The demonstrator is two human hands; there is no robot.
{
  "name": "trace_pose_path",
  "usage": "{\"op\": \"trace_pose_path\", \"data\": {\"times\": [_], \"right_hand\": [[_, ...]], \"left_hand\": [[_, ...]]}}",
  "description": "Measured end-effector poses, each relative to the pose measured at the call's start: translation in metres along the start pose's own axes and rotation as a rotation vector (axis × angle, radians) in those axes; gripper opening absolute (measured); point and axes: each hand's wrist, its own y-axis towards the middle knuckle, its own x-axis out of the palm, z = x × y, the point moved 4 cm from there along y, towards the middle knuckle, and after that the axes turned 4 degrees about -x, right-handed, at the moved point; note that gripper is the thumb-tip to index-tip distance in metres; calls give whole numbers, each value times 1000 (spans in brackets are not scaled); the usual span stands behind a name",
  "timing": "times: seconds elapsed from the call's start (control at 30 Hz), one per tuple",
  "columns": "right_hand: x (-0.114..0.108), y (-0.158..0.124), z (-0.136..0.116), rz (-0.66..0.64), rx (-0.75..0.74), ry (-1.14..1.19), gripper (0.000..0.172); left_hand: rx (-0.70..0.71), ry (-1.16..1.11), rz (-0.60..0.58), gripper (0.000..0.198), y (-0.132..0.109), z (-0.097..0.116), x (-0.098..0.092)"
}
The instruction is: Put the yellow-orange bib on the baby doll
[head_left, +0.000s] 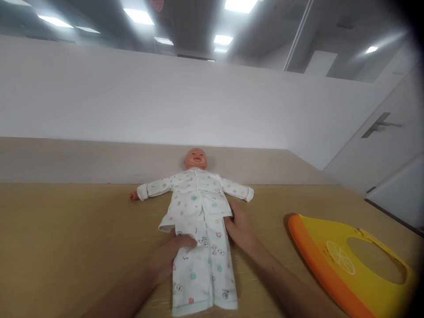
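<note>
A baby doll [196,159] lies on its back on the table, head at the far side and arms spread. It wears a white patterned long-sleeved top [190,194] and matching trousers [207,265]. My left hand [175,249] grips the left side of the trousers below the hem, thumb on top and fingers hidden beneath. At the opposite side, my right hand [239,227] is closed on the trousers' upper edge by the top's hem; its fingertips are partly hidden. One doll hand shows at the left cuff, while the right cuff hides the other.
On the right of the wooden table [79,247] lies a yellow bib [318,229] with an orange pocket edge and a citrus-slice print. A white wall [159,97] stands behind the table. A door handle [377,126] is at the far right.
</note>
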Motion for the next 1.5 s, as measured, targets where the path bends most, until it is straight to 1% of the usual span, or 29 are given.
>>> {"op": "trace_pose_path", "data": {"times": [0.1, 0.23, 0.3, 0.37, 0.4, 0.47, 0.53, 0.6, 0.67, 0.73, 0.8, 0.83, 0.93, 1.0, 1.07, 1.1, 1.17, 1.2, 1.23, 1.3, 1.33, 1.4, 1.5], "right_hand": [[-2, 2, 1, -11, -4, -23, 19], [-1, 1, -2, -45, -8, -108, 17], [0, -1, -5, -84, -6, -174, 17], [1, -2, -8, -128, 0, -270, 17], [0, -2, -10, -146, 8, -322, 17], [-1, -2, -12, -175, 21, -391, 18], [-1, -2, -13, -192, 33, -401, 18], [-1, -3, -14, -197, 35, -403, 18], [-1, -3, -15, -186, 27, -435, 18], [-3, -4, -16, -154, -17, -452, 19], [-8, -3, -21, -84, -121, -421, 22], [-11, -4, -24, -35, -203, -384, 24], [-21, -9, -40, 108, -508, -238, 33], [-24, -18, -53, 162, -687, -180, 33], [-19, -31, -69, 155, -828, -165, 29], [-14, -37, -77, 118, -889, -167, 26], [0, -50, -91, -17, -977, -190, 15], [7, -54, -95, -92, -999, -211, 8], [14, -58, -98, -158, -1008, -238, 6], [23, -62, -100, -240, -1003, -278, 18], [24, -62, -99, -260, -994, -287, 22], [25, -61, -96, -308, -966, -295, 25], [26, -60, -90, -391, -918, -315, 23]], "left_hand": [[-4, 54, 46, 70, -3, 3, -2], [12, 228, 150, 68, -8, 9, -18], [35, 398, 252, 66, -11, 14, -29], [52, 618, 387, 64, -13, 21, -39], [53, 728, 445, 63, -15, 25, -42], [58, 903, 517, 58, -17, 31, -45], [73, 1022, 555, 52, -19, 36, -46], [86, 1095, 562, 49, -21, 38, -46], [97, 1136, 560, 50, -22, 39, -46], [120, 1164, 573, 55, -24, 40, -46], [166, 1219, 610, 57, -26, 43, -44], [197, 1262, 635, 55, -28, 44, -43], [335, 1428, 686, 52, -30, 51, -40], [460, 1527, 695, 53, -31, 53, -38], [601, 1592, 708, 53, -32, 53, -36], [682, 1616, 729, 52, -33, 53, -35], [878, 1638, 770, 48, -37, 53, -32], [995, 1632, 765, 42, -40, 52, -30], [1120, 1616, 730, 34, -43, 52, -27], [1336, 1581, 585, 12, -48, 51, -21], [1401, 1579, 498, 4, -50, 50, -18], [1451, 1600, 376, 19, -51, 47, -12], [1445, 1666, 272, 26, -50, 37, -1]]}}
